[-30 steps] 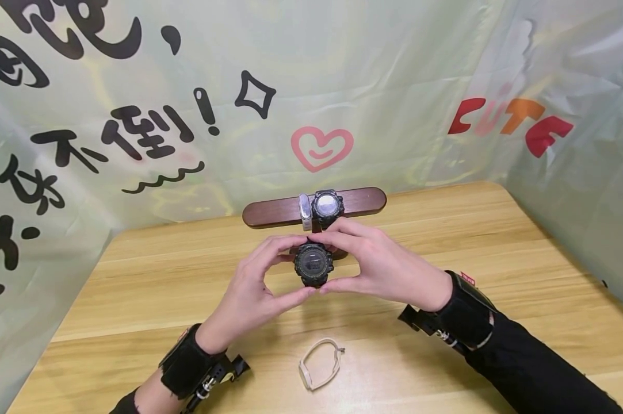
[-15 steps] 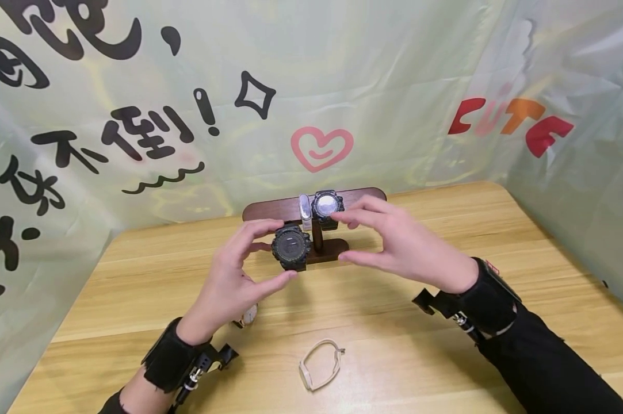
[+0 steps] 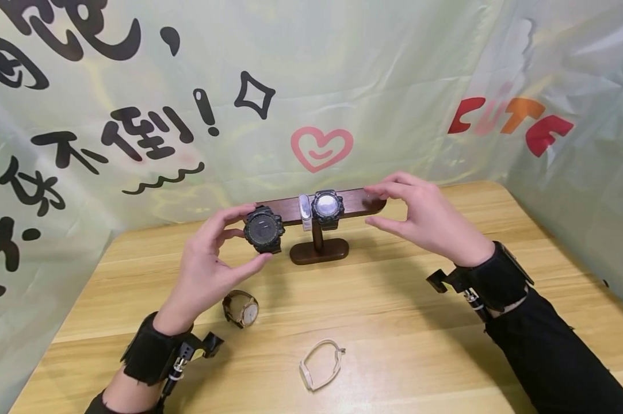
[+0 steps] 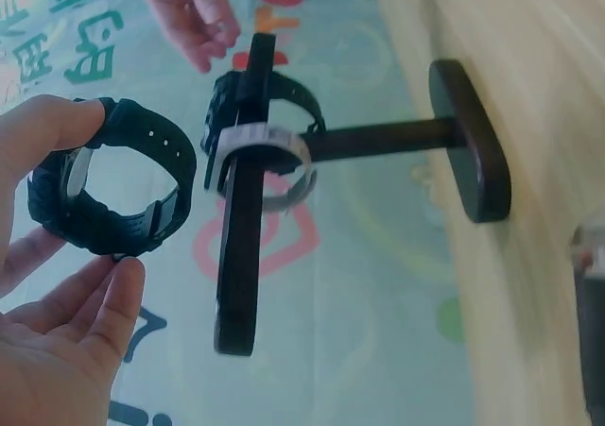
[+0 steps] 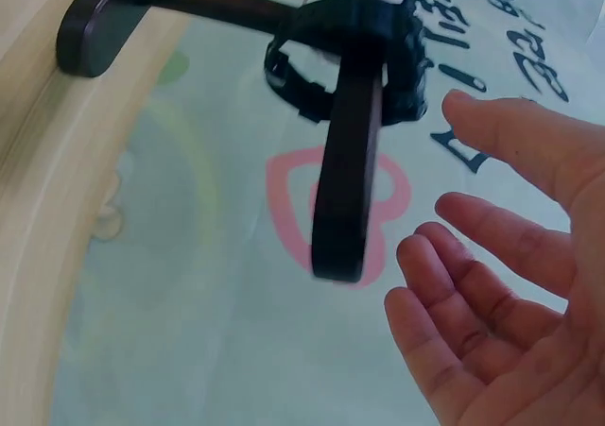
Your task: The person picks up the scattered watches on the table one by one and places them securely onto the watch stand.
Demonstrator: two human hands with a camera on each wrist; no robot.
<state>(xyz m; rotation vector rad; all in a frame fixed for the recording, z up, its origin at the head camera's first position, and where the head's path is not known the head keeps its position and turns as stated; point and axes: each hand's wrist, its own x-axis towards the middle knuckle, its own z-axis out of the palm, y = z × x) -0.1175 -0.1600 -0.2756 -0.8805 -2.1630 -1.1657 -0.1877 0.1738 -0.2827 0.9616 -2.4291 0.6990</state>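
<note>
My left hand grips a black digital watch between thumb and fingers, its strap closed in a loop. In the left wrist view this black watch is held up beside the bar's end, apart from it. The dark wooden T-shaped watch stand carries a pale slim band and a second black watch near its middle. At the bar's right end is my right hand, thumb and fingers spread, holding nothing; the right wrist view shows the open palm beside the bar.
A brown-strapped watch lies on the wooden table below my left hand. Nearer the front is a thin cream-strapped watch. A printed cloth backdrop hangs close behind the stand.
My left hand has carried the black watch left and up, from before the stand to the bar's left end. The right hand has let go of it and moved right, uncovering the stand's base.
</note>
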